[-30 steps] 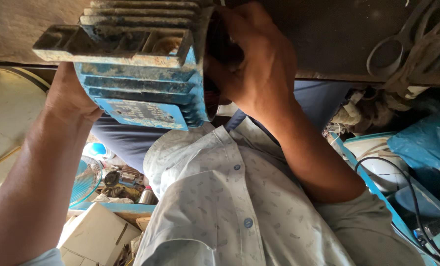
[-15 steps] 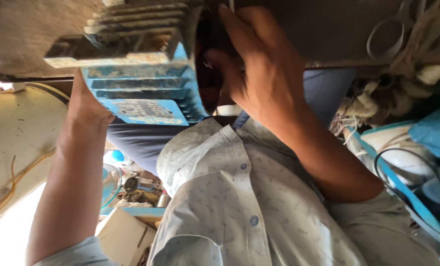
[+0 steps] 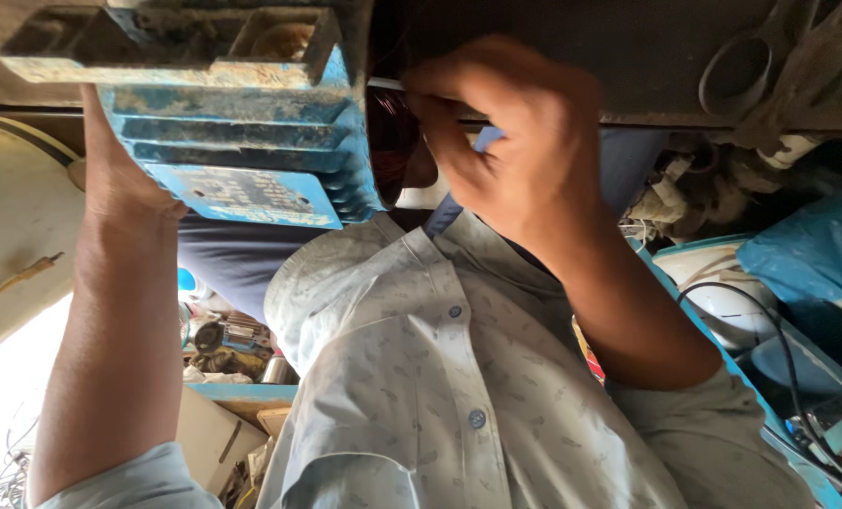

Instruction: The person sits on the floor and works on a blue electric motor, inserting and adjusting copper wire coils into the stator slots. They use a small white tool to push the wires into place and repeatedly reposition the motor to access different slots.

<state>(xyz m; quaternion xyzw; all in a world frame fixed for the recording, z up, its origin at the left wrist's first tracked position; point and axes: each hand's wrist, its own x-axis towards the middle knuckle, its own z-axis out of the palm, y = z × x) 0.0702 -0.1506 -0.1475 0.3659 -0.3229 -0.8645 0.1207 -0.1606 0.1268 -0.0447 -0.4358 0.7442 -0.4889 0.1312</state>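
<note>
A worn blue finned motor housing (image 3: 242, 141) with a flat foot plate on top fills the upper left. My left hand (image 3: 124, 179) grips its far left side from behind, mostly hidden by the casing. My right hand (image 3: 520, 151) is at the housing's open right end, fingers curled against the rim beside the dark reddish copper windings (image 3: 393, 141). A thin pale strip (image 3: 383, 85) shows at my fingertips; whether they pinch it is unclear. My light patterned buttoned shirt (image 3: 440, 377) lies below both arms.
A dark grimy bench edge (image 3: 628, 57) with a metal ring (image 3: 737, 71) runs along the top. Blue plastic sheet (image 3: 817, 254), a white bowl-like part (image 3: 732, 311) and a black cable (image 3: 789, 377) crowd the right. Cardboard boxes (image 3: 209, 434) and small metal parts (image 3: 223, 339) sit lower left.
The housing has shifted up and left in view. My right hand has slid off the open end toward the right, uncovering the windings. My left hand keeps its hold.
</note>
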